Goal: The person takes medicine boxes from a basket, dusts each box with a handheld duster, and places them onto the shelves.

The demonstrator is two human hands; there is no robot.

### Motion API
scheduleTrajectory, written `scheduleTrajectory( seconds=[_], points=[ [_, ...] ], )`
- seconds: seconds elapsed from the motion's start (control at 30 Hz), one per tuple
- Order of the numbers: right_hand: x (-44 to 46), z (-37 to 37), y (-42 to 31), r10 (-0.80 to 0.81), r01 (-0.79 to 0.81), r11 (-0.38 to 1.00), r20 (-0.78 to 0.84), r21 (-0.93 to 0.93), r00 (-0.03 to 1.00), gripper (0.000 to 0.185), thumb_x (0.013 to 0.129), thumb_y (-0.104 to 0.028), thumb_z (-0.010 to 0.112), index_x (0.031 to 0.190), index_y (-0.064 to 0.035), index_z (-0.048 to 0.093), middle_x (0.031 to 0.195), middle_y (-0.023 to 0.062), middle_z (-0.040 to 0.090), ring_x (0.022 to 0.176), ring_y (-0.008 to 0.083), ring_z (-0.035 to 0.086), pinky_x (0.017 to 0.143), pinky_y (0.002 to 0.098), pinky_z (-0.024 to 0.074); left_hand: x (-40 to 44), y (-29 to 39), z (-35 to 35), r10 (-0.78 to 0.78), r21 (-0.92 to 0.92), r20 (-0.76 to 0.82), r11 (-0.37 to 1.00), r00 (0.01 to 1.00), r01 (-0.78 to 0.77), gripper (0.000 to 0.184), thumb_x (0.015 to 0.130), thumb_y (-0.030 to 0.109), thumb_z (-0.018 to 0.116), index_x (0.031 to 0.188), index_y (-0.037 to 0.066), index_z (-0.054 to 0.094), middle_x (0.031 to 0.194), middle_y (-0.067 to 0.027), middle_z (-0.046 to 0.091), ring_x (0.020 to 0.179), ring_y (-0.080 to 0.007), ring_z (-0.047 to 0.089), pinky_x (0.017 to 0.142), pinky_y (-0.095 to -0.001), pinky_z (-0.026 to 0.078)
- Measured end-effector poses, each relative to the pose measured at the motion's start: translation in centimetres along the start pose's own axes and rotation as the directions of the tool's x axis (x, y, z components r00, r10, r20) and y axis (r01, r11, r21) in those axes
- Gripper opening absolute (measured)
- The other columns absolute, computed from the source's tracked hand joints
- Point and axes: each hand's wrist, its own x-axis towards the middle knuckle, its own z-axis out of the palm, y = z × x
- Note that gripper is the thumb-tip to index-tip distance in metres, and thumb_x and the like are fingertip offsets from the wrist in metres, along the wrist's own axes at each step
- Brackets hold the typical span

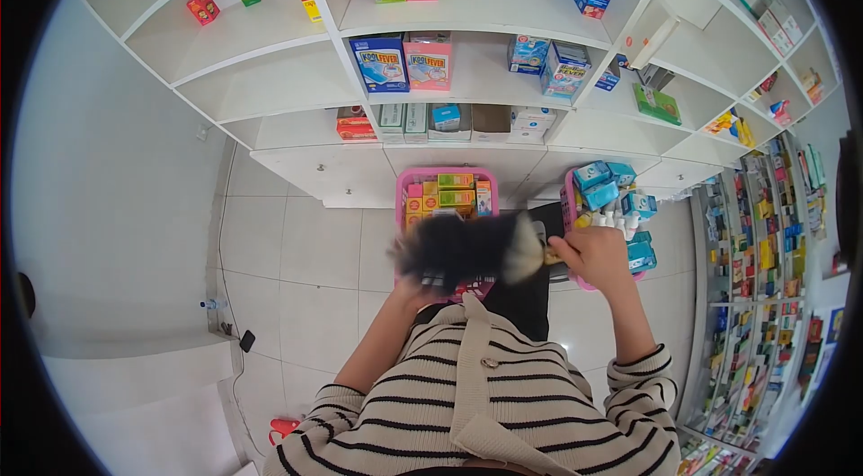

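A dark feather duster (463,249) with a pale band near its handle is blurred by motion in front of my body. My right hand (589,253) is closed around its short handle at the right end. At the duster's left end is my left hand (412,289), partly hidden behind the dark feathers; its fingers are smeared, and I cannot make out whether they grip it. Beneath the duster, a pink basket (402,188) holds yellow, green and orange boxes. Just past my right hand, a second pink basket (570,206) holds blue boxes and white bottles.
White shelves (503,8) ahead hold medicine boxes, among them a blue Koolfever box (380,62) and a pink one (428,64). A densely stocked rack (755,251) stands at the right. A cable and a black adapter (247,341) lie on the tiled floor (315,247) at the left.
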Motion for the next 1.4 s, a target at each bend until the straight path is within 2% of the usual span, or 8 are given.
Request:
scheduleTrajectory(
  seconds=[0.47,0.53,0.57,0.77,0.83,0.97,1.17,1.4],
  points=[
    [0.2,0.8,0.0,0.107,-0.135,0.983,0.202,0.128,0.973,0.045,0.085,-0.047,0.062,0.061,-0.0092,0.063,0.053,0.0066,0.056,0.051,0.027,0.058,0.047,0.0392,0.0423,2.6,0.6,0.5,-0.352,-0.254,-0.212,0.921,0.912,0.297,0.046,0.097,0.039,0.042,0.128,0.006,0.049,0.119,-0.0106,0.059,0.105,-0.0244,0.061,0.098,-0.0433,0.047],
    [-0.4,1.1,-0.2,0.185,-0.178,0.983,0.278,-0.05,0.942,0.039,0.085,-0.046,0.063,0.072,-0.0089,0.066,0.063,0.0069,0.062,0.059,0.0277,0.062,0.051,0.0382,0.0455,1.6,1.2,1.9,-0.107,-0.251,0.095,0.959,0.99,0.128,0.05,0.096,0.044,0.043,0.127,0.005,0.05,0.119,-0.011,0.06,0.105,-0.0265,0.061,0.098,-0.0448,0.047],
    [-0.4,0.8,-0.3,0.103,-0.155,0.977,0.314,0.145,0.944,0.036,0.085,-0.044,0.064,0.082,-0.0081,0.067,0.069,0.009,0.064,0.062,0.0286,0.063,0.054,0.0369,0.047,1.7,1.3,1.9,-0.125,-0.158,-0.12,0.982,0.985,0.105,0.051,0.096,0.044,0.042,0.128,0.005,0.05,0.122,-0.011,0.058,0.109,-0.0283,0.059,0.099,-0.046,0.045],
    [-1.2,1.1,2.2,-0.134,-0.315,0.713,0.564,0.626,0.815,0.034,0.09,-0.027,0.064,0.117,-0.007,0.061,0.078,0.0105,0.065,0.067,0.0203,0.064,0.062,0.032,0.0494,1.8,2.1,3.4,-0.003,-0.065,-0.166,0.998,0.986,-0.008,0.051,0.097,0.043,0.039,0.132,0.007,0.048,0.129,-0.0096,0.055,0.119,-0.0294,0.053,0.103,-0.0469,0.04],
    [-1.5,1.0,1.5,0.024,-0.728,0.449,0.808,0.518,0.589,0.038,0.092,-0.025,0.061,0.127,-0.011,0.058,0.075,0.0072,0.064,0.068,0.0161,0.063,0.063,0.0298,0.0488,2.1,2.1,2.6,-0.005,-0.047,-0.092,0.999,0.996,0.001,0.05,0.097,0.043,0.041,0.13,0.006,0.049,0.127,-0.0101,0.057,0.118,-0.0273,0.053,0.102,-0.046,0.041],
    [-3.1,3.7,-0.1,-0.067,-0.296,0.627,0.427,0.721,0.902,0.03,0.092,-0.026,0.059,0.116,-0.0092,0.066,0.072,0.0105,0.066,0.055,0.0184,0.062,0.056,0.0327,0.0491,2.7,1.6,1.3,0.017,-0.212,-0.088,0.977,0.996,-0.035,0.046,0.099,0.036,0.034,0.128,0.004,0.051,0.126,-0.0128,0.057,0.114,-0.0277,0.056,0.1,-0.0451,0.043],
    [-4.0,5.7,0.9,0.236,-0.308,0.906,0.261,0.289,0.936,0.033,0.089,-0.029,0.06,0.068,-0.0035,0.067,0.057,0.0143,0.057,0.052,0.0327,0.058,0.049,0.038,0.042,3.4,0.2,-0.6,-0.11,-0.205,-0.207,0.976,0.972,0.067,0.05,0.097,0.046,0.043,0.125,0.006,0.052,0.123,-0.0129,0.058,0.111,-0.0268,0.057,0.098,-0.0453,0.045],
    [-3.7,4.9,3.3,0.264,-0.268,0.913,0.058,0.308,0.963,0.039,0.087,-0.03,0.062,0.058,-0.0046,0.062,0.051,0.0102,0.054,0.047,0.0304,0.055,0.045,0.0393,0.0389,4.2,-1.5,-5.6,-0.047,-0.042,-0.181,0.998,0.982,0.04,0.048,0.096,0.033,0.046,0.136,0.007,0.041,0.132,-0.0106,0.051,0.117,-0.0224,0.052,0.099,-0.0408,0.044]
  ],
)
